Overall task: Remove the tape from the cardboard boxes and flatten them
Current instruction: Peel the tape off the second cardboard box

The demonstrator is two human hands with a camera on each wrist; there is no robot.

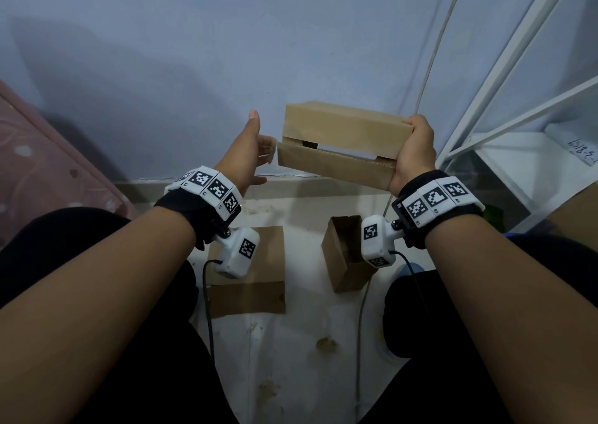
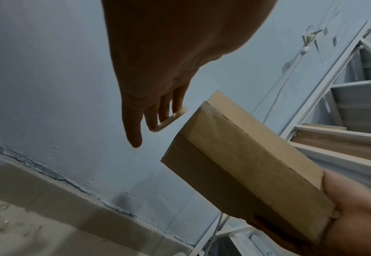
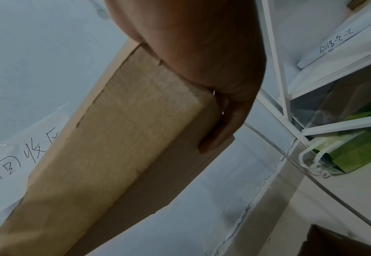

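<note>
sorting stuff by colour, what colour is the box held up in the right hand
Plain brown cardboard box, gripped by the right hand; the head view shows it best.

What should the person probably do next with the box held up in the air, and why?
Probably close the left hand on the free left end of the held box. The right hand grips only the right end, and the left hand is open beside the box, with a pale strip, perhaps tape, at its fingertips. Two hands could then press it flat.
</note>
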